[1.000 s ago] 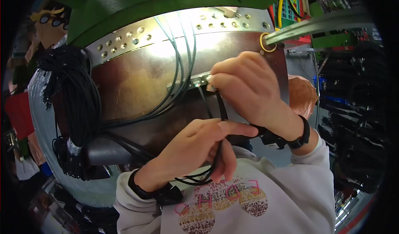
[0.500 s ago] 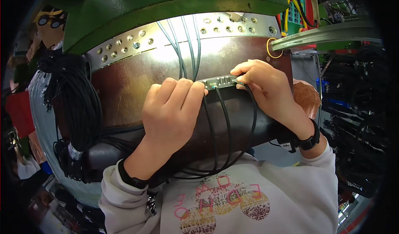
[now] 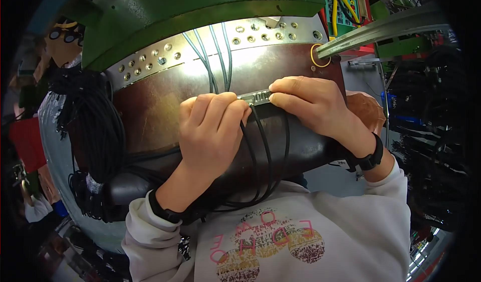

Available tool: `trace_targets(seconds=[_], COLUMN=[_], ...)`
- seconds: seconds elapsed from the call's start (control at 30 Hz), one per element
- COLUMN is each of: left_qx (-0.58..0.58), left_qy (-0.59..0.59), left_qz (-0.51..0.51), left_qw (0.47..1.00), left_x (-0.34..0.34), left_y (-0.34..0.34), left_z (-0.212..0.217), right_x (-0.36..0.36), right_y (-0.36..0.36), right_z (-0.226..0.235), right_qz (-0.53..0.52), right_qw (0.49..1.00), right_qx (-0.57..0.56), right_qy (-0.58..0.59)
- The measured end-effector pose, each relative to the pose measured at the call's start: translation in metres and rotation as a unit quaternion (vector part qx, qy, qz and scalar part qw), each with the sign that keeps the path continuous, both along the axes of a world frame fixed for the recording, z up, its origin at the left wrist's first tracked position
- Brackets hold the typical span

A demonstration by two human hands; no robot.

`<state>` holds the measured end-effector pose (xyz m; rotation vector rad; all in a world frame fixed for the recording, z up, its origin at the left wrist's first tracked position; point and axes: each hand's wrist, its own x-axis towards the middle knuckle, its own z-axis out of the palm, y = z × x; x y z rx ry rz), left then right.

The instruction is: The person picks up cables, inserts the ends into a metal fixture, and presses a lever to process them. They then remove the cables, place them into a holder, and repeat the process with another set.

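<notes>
A narrow slotted metal holder lies across the dark brown work surface, between my two hands. My left hand is closed over its left end, with the fingers curled on the near side. My right hand pinches at its right end, where a black cable comes out below the fingertips; the cable's end is hidden. Another black cable runs from the middle of the holder toward me and bends left. Several dark cables reach from the holder's far side to the metal plate.
A perforated metal plate lies under a green machine body. A thick bundle of black cables hangs at the left. At the right, a metal bar sticks out, with a yellow ring near its end.
My right hand has moved in to the left, its fingertips now over the holder's right end, drawing the cable along. The whole scene has shifted slightly left; my left hand keeps its grip.
</notes>
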<state>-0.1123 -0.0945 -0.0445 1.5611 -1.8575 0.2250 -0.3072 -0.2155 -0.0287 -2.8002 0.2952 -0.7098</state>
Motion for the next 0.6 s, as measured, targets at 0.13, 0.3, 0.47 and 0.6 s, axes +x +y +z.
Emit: trace_targets(seconds=[0.13, 0.3, 0.47, 0.6], left_qx=[-0.025, -0.011, 0.048, 0.118], left_qy=[-0.002, -0.008, -0.016, 0.035], left_qz=[0.010, -0.001, -0.057, -0.100], left_qw=[1.000, 1.000, 0.997, 0.987], left_x=[-0.001, -0.001, 0.010, 0.044], left_y=[0.000, -0.005, -0.002, 0.007], left_z=[-0.002, -0.001, 0.004, 0.025], right_x=[0.000, 0.000, -0.001, -0.005], right_y=[-0.001, 0.003, 0.008, 0.006], right_z=[-0.006, -0.011, -0.014, -0.004], right_qz=[-0.008, -0.031, -0.086, -0.075], right_qw=[0.998, 0.992, 0.979, 0.974], right_qx=[0.050, 0.113, 0.186, 0.212], right_qy=[-0.038, -0.038, -0.017, 0.002])
